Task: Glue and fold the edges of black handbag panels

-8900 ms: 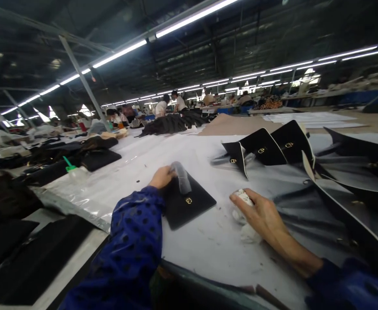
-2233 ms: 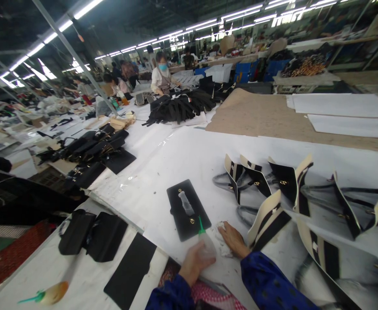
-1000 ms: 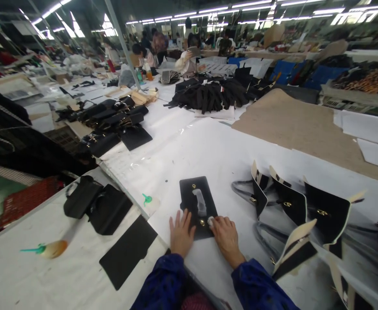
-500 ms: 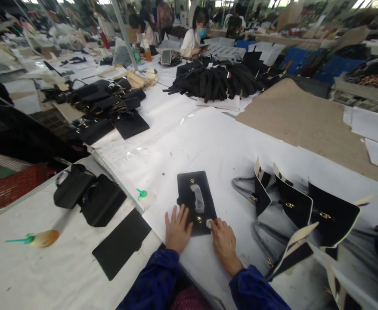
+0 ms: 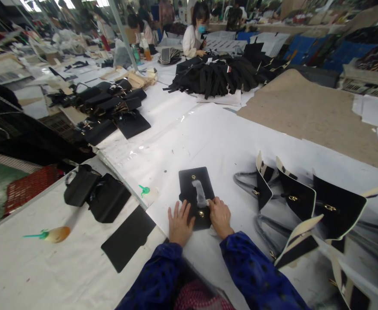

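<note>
A flat black leather panel [image 5: 189, 183] with gold studs and a plastic-wrapped strap [image 5: 199, 193] lies on the white table in front of me. My left hand [image 5: 179, 224] lies flat and open on the panel's near left corner. My right hand [image 5: 220, 217] is closed on a small white rag, pressing it against the panel's right edge beside the strap. Both my sleeves are blue with dark dots.
A row of black bag flaps with cream edges [image 5: 298, 200] stands to my right. A clear squeeze bottle with a green nozzle [image 5: 147, 192] lies to the left, an orange one [image 5: 51, 234] farther left. Black pieces [image 5: 127, 237], pouches [image 5: 95, 193] and piles [image 5: 218, 75] lie around. A person [image 5: 193, 36] sits far off.
My left hand put the squeeze bottle down on the left and now lies flat on the panel. My right hand has slid the rag up along the panel's right edge.
</note>
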The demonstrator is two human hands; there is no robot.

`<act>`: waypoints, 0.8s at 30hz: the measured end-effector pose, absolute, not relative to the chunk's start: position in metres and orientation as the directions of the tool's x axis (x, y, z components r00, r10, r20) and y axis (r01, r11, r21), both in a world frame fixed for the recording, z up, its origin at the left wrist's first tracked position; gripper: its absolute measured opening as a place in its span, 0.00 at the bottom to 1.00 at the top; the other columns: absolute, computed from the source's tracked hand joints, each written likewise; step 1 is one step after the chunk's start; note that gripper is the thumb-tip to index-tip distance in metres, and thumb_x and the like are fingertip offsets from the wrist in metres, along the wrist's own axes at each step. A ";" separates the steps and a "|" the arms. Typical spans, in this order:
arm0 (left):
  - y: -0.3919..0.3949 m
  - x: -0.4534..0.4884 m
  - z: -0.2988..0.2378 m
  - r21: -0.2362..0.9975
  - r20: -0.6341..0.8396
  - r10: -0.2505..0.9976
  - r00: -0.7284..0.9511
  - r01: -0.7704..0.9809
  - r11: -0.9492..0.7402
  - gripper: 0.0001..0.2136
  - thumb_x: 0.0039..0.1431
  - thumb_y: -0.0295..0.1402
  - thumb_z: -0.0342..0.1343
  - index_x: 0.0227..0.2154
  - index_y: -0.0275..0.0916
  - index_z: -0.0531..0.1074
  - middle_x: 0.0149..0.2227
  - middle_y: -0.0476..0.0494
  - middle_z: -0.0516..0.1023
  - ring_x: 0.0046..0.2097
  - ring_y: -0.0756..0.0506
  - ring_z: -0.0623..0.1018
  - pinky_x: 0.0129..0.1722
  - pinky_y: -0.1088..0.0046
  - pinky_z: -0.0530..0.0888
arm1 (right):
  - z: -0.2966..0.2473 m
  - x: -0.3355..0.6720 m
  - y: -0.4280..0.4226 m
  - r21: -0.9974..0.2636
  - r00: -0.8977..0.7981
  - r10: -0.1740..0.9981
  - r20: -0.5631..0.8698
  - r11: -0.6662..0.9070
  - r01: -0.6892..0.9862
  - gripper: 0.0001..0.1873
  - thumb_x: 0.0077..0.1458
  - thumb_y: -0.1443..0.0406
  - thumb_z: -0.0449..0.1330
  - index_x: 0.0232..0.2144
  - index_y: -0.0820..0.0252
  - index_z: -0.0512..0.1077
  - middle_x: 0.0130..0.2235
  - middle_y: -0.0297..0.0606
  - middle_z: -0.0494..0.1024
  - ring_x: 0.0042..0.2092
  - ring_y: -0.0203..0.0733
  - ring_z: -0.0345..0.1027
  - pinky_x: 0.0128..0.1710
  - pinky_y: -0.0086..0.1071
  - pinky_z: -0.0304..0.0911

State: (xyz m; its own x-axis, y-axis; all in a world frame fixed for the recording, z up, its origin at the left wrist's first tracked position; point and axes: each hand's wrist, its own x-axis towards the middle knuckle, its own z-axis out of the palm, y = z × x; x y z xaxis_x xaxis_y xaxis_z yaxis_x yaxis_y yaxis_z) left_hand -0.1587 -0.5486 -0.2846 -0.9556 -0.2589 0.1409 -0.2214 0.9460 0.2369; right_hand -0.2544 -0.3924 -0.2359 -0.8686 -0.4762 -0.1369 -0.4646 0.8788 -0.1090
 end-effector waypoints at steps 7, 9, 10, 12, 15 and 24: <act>-0.549 -0.159 -0.286 0.261 0.155 -0.251 -0.956 -0.205 0.943 0.23 0.67 0.36 0.48 0.64 0.40 0.64 0.69 0.45 0.61 0.70 0.31 0.58 0.66 0.37 0.53 | -0.238 -0.232 -0.377 -0.152 -0.874 -0.461 -0.153 0.885 -0.440 0.06 0.66 0.65 0.58 0.44 0.58 0.73 0.42 0.37 0.75 0.41 0.40 0.71 0.41 0.37 0.70; -0.549 -0.159 -0.286 0.265 0.158 -0.258 -0.953 -0.211 0.941 0.23 0.67 0.37 0.48 0.64 0.41 0.64 0.69 0.46 0.61 0.70 0.31 0.58 0.66 0.37 0.54 | -0.237 -0.244 -0.384 -0.176 -0.884 -0.445 -0.141 0.890 -0.420 0.07 0.66 0.64 0.58 0.45 0.59 0.73 0.43 0.38 0.75 0.42 0.41 0.71 0.42 0.39 0.70; -0.549 -0.158 -0.286 0.267 0.158 -0.264 -0.952 -0.216 0.939 0.23 0.68 0.37 0.47 0.64 0.41 0.64 0.69 0.47 0.61 0.70 0.32 0.58 0.66 0.37 0.54 | -0.236 -0.251 -0.389 -0.193 -0.888 -0.440 -0.136 0.891 -0.412 0.08 0.66 0.63 0.59 0.45 0.60 0.73 0.44 0.38 0.75 0.43 0.42 0.71 0.43 0.40 0.71; -0.548 -0.158 -0.287 0.272 0.161 -0.272 -0.949 -0.223 0.936 0.23 0.68 0.39 0.47 0.63 0.42 0.64 0.69 0.48 0.61 0.69 0.32 0.59 0.66 0.37 0.55 | -0.235 -0.259 -0.395 -0.233 -0.890 -0.434 -0.141 0.888 -0.396 0.09 0.66 0.62 0.59 0.45 0.60 0.73 0.45 0.39 0.74 0.44 0.43 0.71 0.43 0.41 0.71; -0.548 -0.158 -0.286 0.295 0.169 -0.277 -0.946 -0.220 0.930 0.23 0.68 0.40 0.47 0.63 0.43 0.64 0.69 0.49 0.62 0.69 0.32 0.60 0.66 0.38 0.55 | -0.236 -0.250 -0.385 -0.306 -0.882 -0.430 -0.191 0.880 -0.363 0.08 0.66 0.62 0.58 0.44 0.59 0.73 0.45 0.39 0.75 0.43 0.42 0.71 0.43 0.40 0.71; -0.550 -0.155 -0.298 0.416 0.227 -0.312 -0.923 -0.197 0.888 0.23 0.66 0.35 0.52 0.63 0.40 0.63 0.67 0.39 0.65 0.69 0.34 0.60 0.68 0.39 0.52 | -0.262 -0.180 -0.311 -0.623 -0.875 -0.357 -0.326 0.777 -0.085 0.17 0.67 0.56 0.47 0.43 0.61 0.70 0.43 0.44 0.78 0.45 0.46 0.74 0.48 0.42 0.67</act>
State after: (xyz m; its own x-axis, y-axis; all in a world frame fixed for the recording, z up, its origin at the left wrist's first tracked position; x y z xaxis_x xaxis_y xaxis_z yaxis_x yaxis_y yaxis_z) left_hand -0.1552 -0.5504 -0.2978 -0.9225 -0.3119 0.2273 -0.1975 0.8875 0.4162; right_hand -0.1804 -0.3112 -0.2616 -0.8755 -0.3569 -0.3258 -0.0850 0.7774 -0.6232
